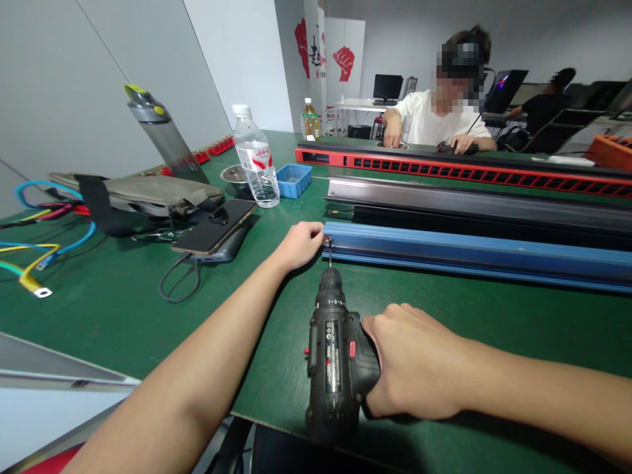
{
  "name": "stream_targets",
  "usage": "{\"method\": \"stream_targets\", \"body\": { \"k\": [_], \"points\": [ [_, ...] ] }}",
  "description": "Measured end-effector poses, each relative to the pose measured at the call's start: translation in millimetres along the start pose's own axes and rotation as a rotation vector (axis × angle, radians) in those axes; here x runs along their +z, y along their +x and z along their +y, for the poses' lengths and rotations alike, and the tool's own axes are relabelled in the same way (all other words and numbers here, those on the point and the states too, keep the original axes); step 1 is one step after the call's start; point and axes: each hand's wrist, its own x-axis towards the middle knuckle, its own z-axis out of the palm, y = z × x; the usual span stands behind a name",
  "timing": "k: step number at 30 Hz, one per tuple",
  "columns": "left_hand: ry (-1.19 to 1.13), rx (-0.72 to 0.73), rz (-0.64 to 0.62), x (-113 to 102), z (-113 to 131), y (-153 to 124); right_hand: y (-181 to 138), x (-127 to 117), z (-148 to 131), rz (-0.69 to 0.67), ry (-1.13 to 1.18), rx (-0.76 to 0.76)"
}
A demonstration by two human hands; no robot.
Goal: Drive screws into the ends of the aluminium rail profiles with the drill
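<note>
My right hand [415, 362] is wrapped around the grip of a black cordless drill [332, 355]. The drill points away from me, and its long bit [330, 255] reaches the left end of a long blue metal profile [464, 253]. At that same end, my left hand [302, 245] is closed, thumb and fingers pinching the profile's edge beside the bit's tip. Whether a screw sits at the tip is too small to tell. Behind the blue profile lie a grey metal profile [419, 196] and a long red and black slotted strip [444, 168].
To the left are a phone [217, 227] on a power bank, a grey-green bag [148, 191], cables [54, 253] and a tilted drinking bottle [162, 131]. A water bottle [257, 158] stands near a blue tray [294, 181]. Across the table sits a co-worker [434, 108].
</note>
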Motion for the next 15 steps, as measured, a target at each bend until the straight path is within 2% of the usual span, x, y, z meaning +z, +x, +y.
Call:
{"method": "stream_targets", "body": {
  "k": [15],
  "points": [
    [0.011, 0.005, -0.002, 0.0, 0.9, 0.3, 1.1, 2.2, 1.5, 0.023, -0.008, -0.006]
  ]
}}
